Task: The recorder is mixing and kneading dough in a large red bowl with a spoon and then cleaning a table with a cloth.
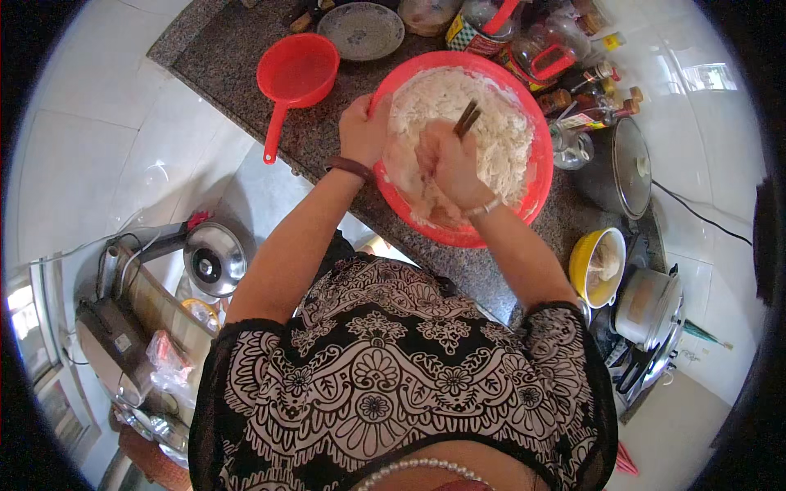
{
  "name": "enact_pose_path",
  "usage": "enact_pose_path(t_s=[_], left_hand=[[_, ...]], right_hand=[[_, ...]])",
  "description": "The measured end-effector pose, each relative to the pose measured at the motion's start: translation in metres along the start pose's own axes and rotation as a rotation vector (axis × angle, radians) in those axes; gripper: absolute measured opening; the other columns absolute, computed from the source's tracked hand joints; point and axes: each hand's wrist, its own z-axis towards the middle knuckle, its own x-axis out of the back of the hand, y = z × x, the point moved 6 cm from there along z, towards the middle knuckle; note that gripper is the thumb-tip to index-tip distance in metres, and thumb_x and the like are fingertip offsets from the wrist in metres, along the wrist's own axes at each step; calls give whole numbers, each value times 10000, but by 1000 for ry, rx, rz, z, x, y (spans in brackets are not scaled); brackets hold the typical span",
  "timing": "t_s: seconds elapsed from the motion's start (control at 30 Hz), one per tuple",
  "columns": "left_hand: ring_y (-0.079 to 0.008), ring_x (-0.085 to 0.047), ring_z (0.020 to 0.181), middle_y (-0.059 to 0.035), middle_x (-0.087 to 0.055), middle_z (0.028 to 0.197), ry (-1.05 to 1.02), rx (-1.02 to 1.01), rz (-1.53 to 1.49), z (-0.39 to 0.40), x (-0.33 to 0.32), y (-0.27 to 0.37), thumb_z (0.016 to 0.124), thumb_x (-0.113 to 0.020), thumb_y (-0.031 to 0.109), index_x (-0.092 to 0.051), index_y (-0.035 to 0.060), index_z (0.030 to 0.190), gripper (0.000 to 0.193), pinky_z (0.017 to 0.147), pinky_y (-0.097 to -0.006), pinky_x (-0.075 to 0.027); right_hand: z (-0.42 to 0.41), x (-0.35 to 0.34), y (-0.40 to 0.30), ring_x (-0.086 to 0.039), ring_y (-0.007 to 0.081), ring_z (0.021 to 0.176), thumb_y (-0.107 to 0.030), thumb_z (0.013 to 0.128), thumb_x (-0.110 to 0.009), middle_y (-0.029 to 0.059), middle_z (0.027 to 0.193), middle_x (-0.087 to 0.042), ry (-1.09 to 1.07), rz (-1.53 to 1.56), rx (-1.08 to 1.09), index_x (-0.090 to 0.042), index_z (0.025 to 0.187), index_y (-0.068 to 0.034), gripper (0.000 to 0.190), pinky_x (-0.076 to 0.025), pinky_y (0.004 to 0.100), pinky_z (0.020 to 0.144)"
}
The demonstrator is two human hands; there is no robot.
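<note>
A large red plastic basin point(541, 178) stands on the speckled stone counter. It holds a pale, crumbly flour mixture point(500, 138), with loose white flour on the inner wall. My left hand point(363, 130) grips the basin's left rim, thumb side against the inside. Over the mixture, my right hand point(451, 156) is closed around a pair of dark chopsticks point(467, 118). Their upper ends stick out above the fist, while the lower ends are hard to make out. A red plastic strainer point(298, 70) with a handle lies left of the basin.
A patterned plate point(361, 30) sits behind the strainer. Sauce bottles point(605, 110) and jars crowd the back right, beside a dark lidded pot point(620, 169). Nearer me on the right are a yellow bowl point(580, 267) and a pale pot point(645, 310). The counter's front edge point(307, 175) runs diagonally.
</note>
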Motion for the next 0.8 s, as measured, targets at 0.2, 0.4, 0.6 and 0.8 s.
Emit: enact_pose_path(t_s=[0.2, 0.4, 0.6, 0.8], left_hand=[[-289, -619, 693, -196, -626, 755, -7, 6, -63, -5, -3, 3, 858, -582, 267, -634, -20, 871, 292, 651, -369, -467], [-183, -589, 656, -160, -629, 733, -43, 56, -124, -10, -6, 8, 862, -583, 250, -633, -22, 899, 279, 627, -323, -461], [-158, -573, 644, -134, -629, 720, -63, 89, -190, -13, -13, 19, 864, -583, 245, -641, -26, 871, 277, 617, -318, -456], [-113, -559, 647, -107, -631, 695, -54, 38, -99, -2, 0, 10, 869, -589, 252, -645, -28, 856, 286, 606, -304, -456]], right_hand=[[41, 9, -35, -223, 101, 407, -196, 871, -433, -24, 512, -233, 222, 206, 173, -264, 569, -128, 353, -183, 268, 389], [61, 48, -64, -278, 83, 401, -190, 880, -465, -30, 507, -282, 245, 376, 428, -321, 580, -117, 340, -191, 238, 371], [69, 37, -34, -339, 83, 475, -205, 904, -469, -18, 558, -355, 230, -339, 672, -383, 596, -87, 341, -279, 250, 424], [-1, -17, -11, -365, 53, 595, -150, 920, -475, -50, 634, -397, -180, -312, 536, -479, 687, -49, 254, -330, 235, 506]])
